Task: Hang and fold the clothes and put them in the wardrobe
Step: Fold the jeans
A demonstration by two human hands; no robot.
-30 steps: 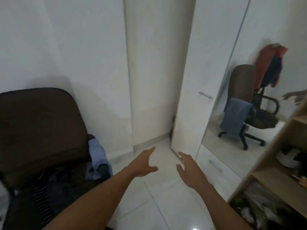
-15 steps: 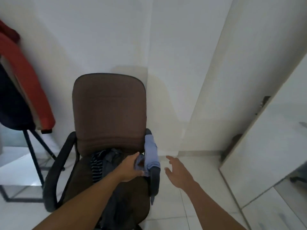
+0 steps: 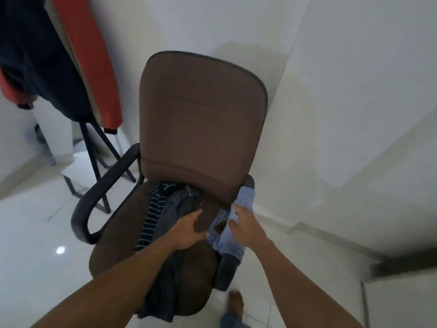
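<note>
Right hand (image 3: 246, 224) grips the blue garment (image 3: 247, 197) draped over the right armrest (image 3: 227, 272); left hand (image 3: 189, 230), fingers (image 3: 195, 213) straight, touches its left edge. Soft, light cloth, I judge: take a bunched fold.

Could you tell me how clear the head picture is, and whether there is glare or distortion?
Head view: dim, even light; a glare spot on the floor left of the chair; wall lines bend from the wide angle; light blue garment slightly soft.
</note>
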